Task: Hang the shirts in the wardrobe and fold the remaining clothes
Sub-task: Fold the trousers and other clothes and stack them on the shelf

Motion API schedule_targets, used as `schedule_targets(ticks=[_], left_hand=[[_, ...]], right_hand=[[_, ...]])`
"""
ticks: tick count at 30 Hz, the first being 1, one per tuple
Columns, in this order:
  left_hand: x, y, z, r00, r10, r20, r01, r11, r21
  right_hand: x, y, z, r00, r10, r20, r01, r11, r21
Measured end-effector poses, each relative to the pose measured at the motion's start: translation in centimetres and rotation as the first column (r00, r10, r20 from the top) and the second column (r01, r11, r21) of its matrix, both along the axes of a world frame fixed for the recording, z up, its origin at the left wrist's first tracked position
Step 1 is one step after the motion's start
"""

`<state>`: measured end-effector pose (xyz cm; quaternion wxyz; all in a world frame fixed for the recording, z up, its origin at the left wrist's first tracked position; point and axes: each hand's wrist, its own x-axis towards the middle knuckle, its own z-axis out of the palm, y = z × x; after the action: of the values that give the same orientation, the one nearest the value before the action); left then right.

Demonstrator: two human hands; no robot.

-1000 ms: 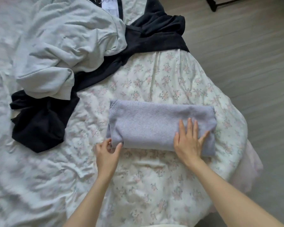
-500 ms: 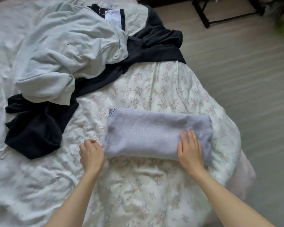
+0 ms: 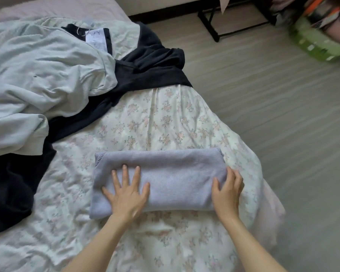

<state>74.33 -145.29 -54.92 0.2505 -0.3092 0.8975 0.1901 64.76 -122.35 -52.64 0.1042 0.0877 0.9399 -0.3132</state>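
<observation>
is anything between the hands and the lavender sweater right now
Nothing visible. The left hand lies flat with straight fingers on top of the folded lavender sweater, and the right hand curls over its right end. The pale green garment and the black one lie apart, further up the bed.

Single view only, head-worn wide-angle camera. Looks forward and steeply down from above the near edge of the bed [image 3: 165, 118], close enough that both forearms enter from the bottom of frame. The left hand [image 3: 127, 195] and right hand [image 3: 227, 191] sit low and central. The bed fills the left and middle; the floor [image 3: 283, 114] runs up the right side. Straight lines bow toward the edges. No second view to compare against.
</observation>
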Motion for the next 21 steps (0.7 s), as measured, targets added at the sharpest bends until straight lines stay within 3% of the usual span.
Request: schedule_targets(ticks=[3,5,9,13,15,16,17,19,21], left_hand=[[-0.3,2.2,0.7,0.981,-0.161,-0.111,0.150,0.984,-0.098],[-0.3,3.7,0.7,0.951,-0.291,-0.107,0.278,0.952,-0.126],[-0.6,5.0,0.3,0.954,-0.300,0.006,0.300,0.953,-0.043],[-1.6,3.4,0.9,0.966,-0.260,0.006,0.256,0.955,0.146],[-1.8,2.1,1.8,0.993,-0.083,-0.090,0.110,0.927,0.358],[-1.8,1.5,2.4,0.986,0.107,-0.131,-0.027,0.864,0.504],[-1.7,0.7,3.3,0.934,0.336,-0.119,-0.178,0.728,0.662],[-0.7,-1.1,4.9,0.712,0.701,0.049,-0.369,0.314,0.875],[0.8,-3.2,5.7,0.505,0.831,0.233,-0.383,-0.025,0.923]], right_hand=[[-1.2,-0.5,-0.3,0.941,-0.154,0.301,0.148,0.988,0.044],[-2.1,-0.6,-0.5,0.909,-0.183,0.375,0.178,0.983,0.049],[-3.3,-0.3,0.5,0.844,-0.214,0.492,0.305,0.946,-0.111],[-2.8,-2.3,4.4,0.914,-0.040,0.403,0.119,0.978,-0.172],[-2.2,-4.5,7.0,0.929,0.130,0.345,-0.081,0.985,-0.155],[-1.9,-5.9,8.3,0.925,0.206,0.319,-0.167,0.975,-0.144],[-1.5,-7.4,9.4,0.917,0.275,0.288,-0.244,0.960,-0.138],[-0.5,-11.2,10.8,0.884,0.402,0.238,-0.378,0.915,-0.139],[1.0,-15.0,11.0,0.843,0.488,0.227,-0.463,0.873,-0.156]])
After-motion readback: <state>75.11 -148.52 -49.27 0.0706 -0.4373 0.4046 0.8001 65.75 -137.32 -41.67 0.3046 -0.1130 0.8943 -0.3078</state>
